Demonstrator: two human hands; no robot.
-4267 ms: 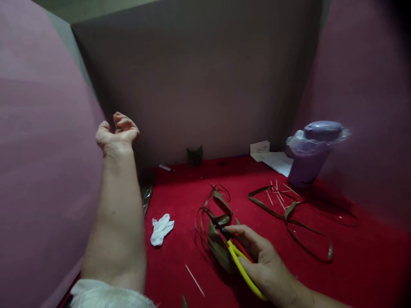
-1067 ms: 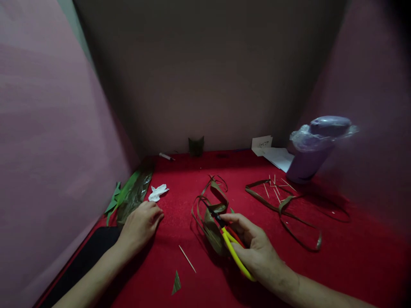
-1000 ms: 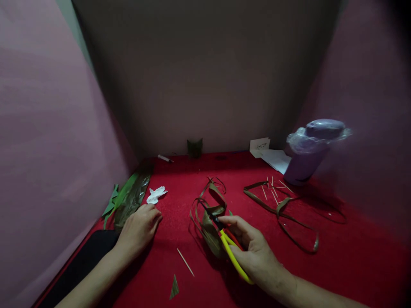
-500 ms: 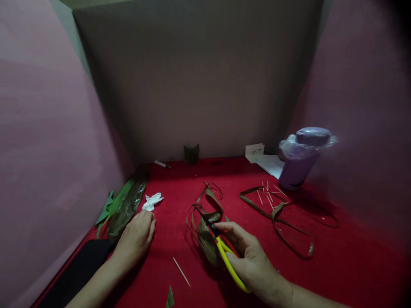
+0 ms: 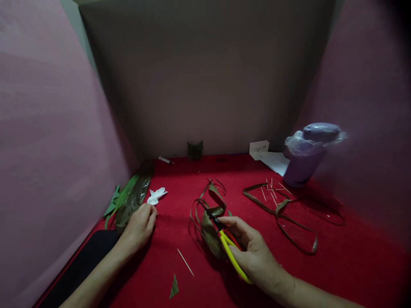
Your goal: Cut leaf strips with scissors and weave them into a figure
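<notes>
My right hand [image 5: 253, 248] is closed around yellow-handled scissors [image 5: 235, 262], whose dark blades point up and left. The blades lie over a folded olive-green leaf piece [image 5: 210, 237] and a loop of brown-green leaf strip [image 5: 218, 201]; I cannot tell whether they touch. My left hand [image 5: 141, 224] rests on the red cloth with its fingers curled in, and nothing shows in it. Just beyond its knuckles lies a crumpled white tissue [image 5: 156, 195]. Plastic-wrapped dark leaves [image 5: 136, 199] lie left of that hand.
A toothpick [image 5: 185, 262] and a triangular leaf scrap [image 5: 174, 287] lie in front. Several toothpicks [image 5: 272, 192] and a long leaf strip [image 5: 293, 222] are at right. A purple container [image 5: 303, 167], white papers [image 5: 274, 162], a syringe [image 5: 165, 160] and a small dark-green leaf item [image 5: 195, 149] stand or lie farther back.
The view has shifted slightly, so the scene sits a little higher and to the right. More of the front leaf scrap shows. Both hands keep nearly the same pose.
</notes>
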